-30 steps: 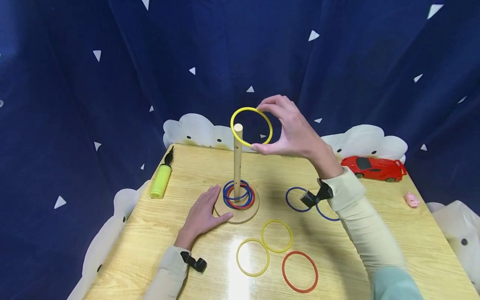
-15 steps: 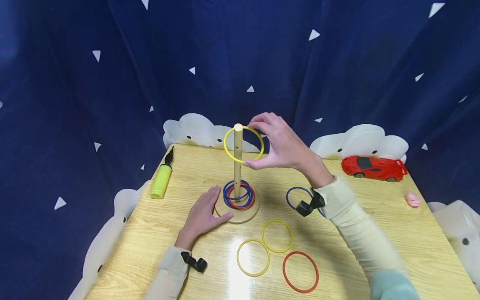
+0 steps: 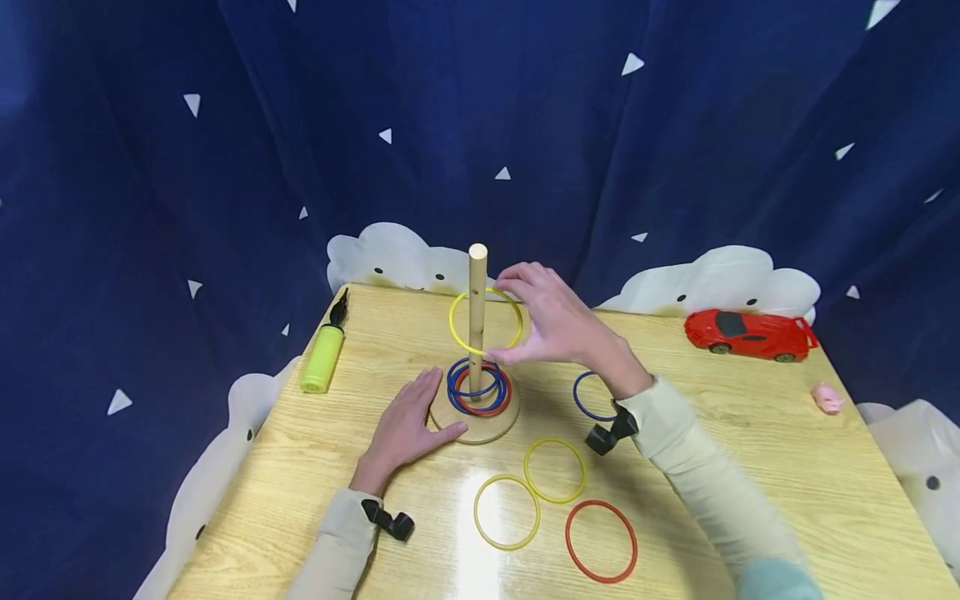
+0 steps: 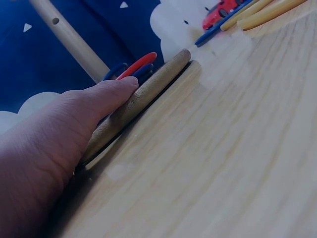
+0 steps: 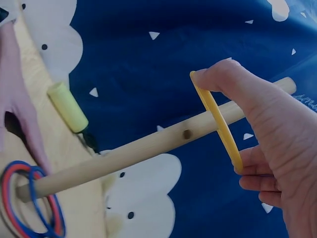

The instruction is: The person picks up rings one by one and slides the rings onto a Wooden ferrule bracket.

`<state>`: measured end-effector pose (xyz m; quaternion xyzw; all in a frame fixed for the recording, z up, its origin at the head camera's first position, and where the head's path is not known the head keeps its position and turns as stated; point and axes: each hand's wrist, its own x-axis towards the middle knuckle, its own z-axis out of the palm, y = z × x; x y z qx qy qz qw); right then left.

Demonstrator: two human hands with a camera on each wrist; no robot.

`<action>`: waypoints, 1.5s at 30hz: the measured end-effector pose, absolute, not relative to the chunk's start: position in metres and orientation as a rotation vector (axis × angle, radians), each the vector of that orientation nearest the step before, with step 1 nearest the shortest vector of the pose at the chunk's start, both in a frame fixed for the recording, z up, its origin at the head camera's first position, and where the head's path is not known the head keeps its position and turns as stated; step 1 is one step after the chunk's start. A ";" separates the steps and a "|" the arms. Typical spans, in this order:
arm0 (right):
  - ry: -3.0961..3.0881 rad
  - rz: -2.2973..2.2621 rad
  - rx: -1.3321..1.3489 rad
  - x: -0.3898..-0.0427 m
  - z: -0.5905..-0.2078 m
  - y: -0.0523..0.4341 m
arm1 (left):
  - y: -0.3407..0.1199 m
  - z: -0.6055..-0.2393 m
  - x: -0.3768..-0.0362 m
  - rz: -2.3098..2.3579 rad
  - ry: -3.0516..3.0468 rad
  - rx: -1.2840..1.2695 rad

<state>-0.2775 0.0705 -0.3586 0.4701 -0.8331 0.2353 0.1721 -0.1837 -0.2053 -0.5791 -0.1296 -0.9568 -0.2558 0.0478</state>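
Head view: at frame centre a round wooden peg (image 3: 477, 317) stands upright on a flat wooden disc base (image 3: 474, 421), long axis vertical; blue and red hoops (image 3: 478, 390) lie stacked round its foot; the right hand (image 3: 553, 325) pinches a thin, smooth yellow ring (image 3: 485, 321) between thumb and fingers, the ring threaded over the peg about halfway down and tilted; the left hand (image 3: 408, 427) lies flat, fingers straight, against the base's left edge on the glossy wood-grain tabletop (image 3: 750, 450); below centre lie two yellow rings (image 3: 532, 492) and a red ring (image 3: 601, 542); at right a red toy car (image 3: 748, 335).

Left wrist view: the left hand (image 4: 59, 148) fills the lower left, thumb pressed to the rim of the base (image 4: 143, 101); the peg (image 4: 67, 37) slants to the upper left.

Right wrist view: the peg (image 5: 148, 146) runs slantwise across the frame, a small hole in its side; the right hand (image 5: 267, 144) grips the yellow ring (image 5: 216, 121), seen edge-on, curled fingers round its rim.
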 end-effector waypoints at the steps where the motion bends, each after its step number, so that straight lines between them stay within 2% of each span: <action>1: -2.371 0.669 1.334 -0.276 -0.362 0.070 | -0.205 -0.579 -0.184 -0.781 -2.917 -0.394; 31: -2.653 0.582 1.259 -0.263 -0.485 0.067 | -0.206 -0.576 -0.183 -0.750 -2.881 -0.416; 45: -2.691 0.475 1.236 -0.261 -0.515 0.079 | -0.204 -0.574 -0.182 -0.763 -2.903 -0.400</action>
